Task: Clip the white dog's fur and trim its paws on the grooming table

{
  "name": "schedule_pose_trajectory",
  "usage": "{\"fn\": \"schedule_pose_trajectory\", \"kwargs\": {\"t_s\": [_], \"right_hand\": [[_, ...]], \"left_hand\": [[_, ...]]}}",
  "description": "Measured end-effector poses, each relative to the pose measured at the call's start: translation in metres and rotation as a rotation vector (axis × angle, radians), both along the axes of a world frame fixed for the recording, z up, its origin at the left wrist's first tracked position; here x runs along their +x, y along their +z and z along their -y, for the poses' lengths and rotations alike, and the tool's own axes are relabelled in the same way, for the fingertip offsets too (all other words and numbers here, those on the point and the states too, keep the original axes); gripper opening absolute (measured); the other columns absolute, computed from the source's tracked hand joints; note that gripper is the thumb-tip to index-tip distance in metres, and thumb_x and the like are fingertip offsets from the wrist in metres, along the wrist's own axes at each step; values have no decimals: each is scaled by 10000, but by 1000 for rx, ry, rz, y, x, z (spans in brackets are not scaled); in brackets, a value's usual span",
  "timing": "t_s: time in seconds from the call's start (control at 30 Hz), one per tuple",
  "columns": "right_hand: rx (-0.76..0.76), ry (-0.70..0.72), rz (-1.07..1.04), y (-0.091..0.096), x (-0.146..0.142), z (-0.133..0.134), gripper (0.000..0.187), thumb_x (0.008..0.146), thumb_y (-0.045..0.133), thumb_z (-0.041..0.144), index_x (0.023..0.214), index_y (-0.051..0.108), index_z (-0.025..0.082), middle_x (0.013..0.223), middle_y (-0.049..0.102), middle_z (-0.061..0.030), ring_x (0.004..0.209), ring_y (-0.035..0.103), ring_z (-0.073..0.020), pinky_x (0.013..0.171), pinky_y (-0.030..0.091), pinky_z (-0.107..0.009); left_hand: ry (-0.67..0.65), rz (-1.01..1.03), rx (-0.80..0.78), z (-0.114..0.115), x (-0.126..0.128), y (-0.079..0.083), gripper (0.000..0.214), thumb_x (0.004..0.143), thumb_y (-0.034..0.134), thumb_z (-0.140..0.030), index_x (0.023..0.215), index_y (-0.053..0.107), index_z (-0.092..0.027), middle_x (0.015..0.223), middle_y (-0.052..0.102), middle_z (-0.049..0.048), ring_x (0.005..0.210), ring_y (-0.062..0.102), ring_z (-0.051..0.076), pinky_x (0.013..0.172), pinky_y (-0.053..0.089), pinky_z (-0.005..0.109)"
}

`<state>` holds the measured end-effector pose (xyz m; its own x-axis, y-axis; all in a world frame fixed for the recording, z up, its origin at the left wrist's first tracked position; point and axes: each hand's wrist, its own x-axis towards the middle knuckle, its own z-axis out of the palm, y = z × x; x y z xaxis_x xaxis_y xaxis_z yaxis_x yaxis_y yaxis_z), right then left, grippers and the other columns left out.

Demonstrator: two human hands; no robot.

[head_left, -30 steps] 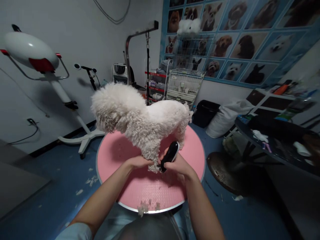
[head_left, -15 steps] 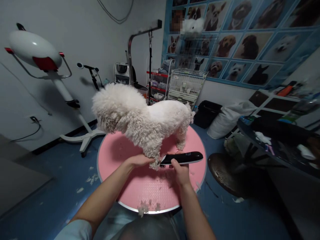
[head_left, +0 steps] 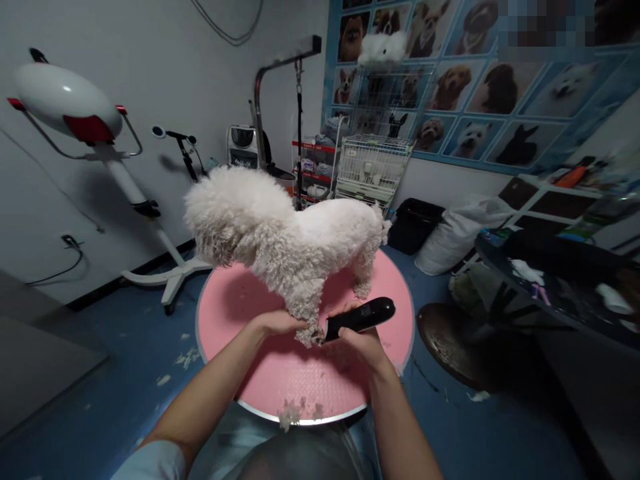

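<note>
A white curly dog (head_left: 280, 230) stands on a round pink grooming table (head_left: 280, 380), head to the left. My left hand (head_left: 277, 323) is closed around the dog's near front paw, holding it just above the table. My right hand (head_left: 363, 337) grips a black hair clipper (head_left: 359, 317), its blade end touching the paw from the right and its body angled up to the right. Clumps of cut white fur (head_left: 295, 413) lie at the table's near edge.
A white and red stand dryer (head_left: 75, 113) stands left on the blue floor. A metal grooming arm (head_left: 280, 80) rises behind the table. A wire cage (head_left: 373, 167), a black bin (head_left: 415, 223), a white sack (head_left: 457, 233) and a cluttered dark counter (head_left: 560, 280) sit right.
My right hand has swung the clipper from upright beside the paw to lying out to the right, now tilted slightly up. My left hand keeps hold of the paw.
</note>
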<state>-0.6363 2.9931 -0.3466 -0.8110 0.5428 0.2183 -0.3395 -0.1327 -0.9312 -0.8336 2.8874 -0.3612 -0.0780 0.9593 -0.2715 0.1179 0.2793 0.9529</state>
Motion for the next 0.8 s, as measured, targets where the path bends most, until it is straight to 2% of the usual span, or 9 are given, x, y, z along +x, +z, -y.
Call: {"fn": "schedule_pose_trajectory", "kwargs": {"t_s": [0.1,0.23,0.33,0.43,0.5,0.63,0.8], "right_hand": [[-145,91,-37,-9,-3,-4,418,622,804,320,902,499,257,956,664,-22,867,650,-220,769,541,-395],[-201,154,-82,-17,-5,-6,437,612,817,349,915,515,258,935,672,-26,833,665,-227,734,546,-392],[-172,202,-81,-15,-7,-8,423,643,801,349,951,525,260,991,667,-40,859,666,-232,734,545,-400],[-65,304,-25,-10,-8,-9,396,641,808,315,926,545,234,956,662,-48,894,657,-234,799,528,-414],[-27,288,-5,-8,-8,-9,393,641,810,307,922,547,227,924,662,-44,872,655,-227,815,521,-414],[-95,188,-38,-10,-7,-10,414,655,792,343,949,514,254,965,670,-35,845,661,-224,780,531,-415],[-90,226,28,-13,-5,-12,466,602,811,372,930,507,237,894,681,-36,817,660,-224,766,525,-394]], "left_hand": [[-17,21,32,0,-1,0,436,642,755,-443,973,720,-161,1100,710,77,1048,617,252,990,430,359],[-58,82,35,2,-1,-1,420,634,770,-436,941,726,-152,1053,722,85,1012,635,260,971,448,385],[-44,120,56,3,-2,-5,413,637,774,-410,956,721,-153,1081,713,80,1027,629,249,982,437,377],[-68,78,33,3,-4,-9,406,637,771,-407,947,722,-149,1057,717,78,1004,631,239,970,439,364],[-78,57,31,3,-5,-9,422,634,770,-410,958,719,-144,1046,719,81,995,631,239,958,446,361],[-101,56,67,4,-4,-6,415,639,765,-416,951,714,-147,1046,718,69,991,629,233,961,440,351],[-60,31,37,6,-6,-6,384,632,754,-418,885,707,-134,972,721,72,947,635,231,935,450,345]]}}
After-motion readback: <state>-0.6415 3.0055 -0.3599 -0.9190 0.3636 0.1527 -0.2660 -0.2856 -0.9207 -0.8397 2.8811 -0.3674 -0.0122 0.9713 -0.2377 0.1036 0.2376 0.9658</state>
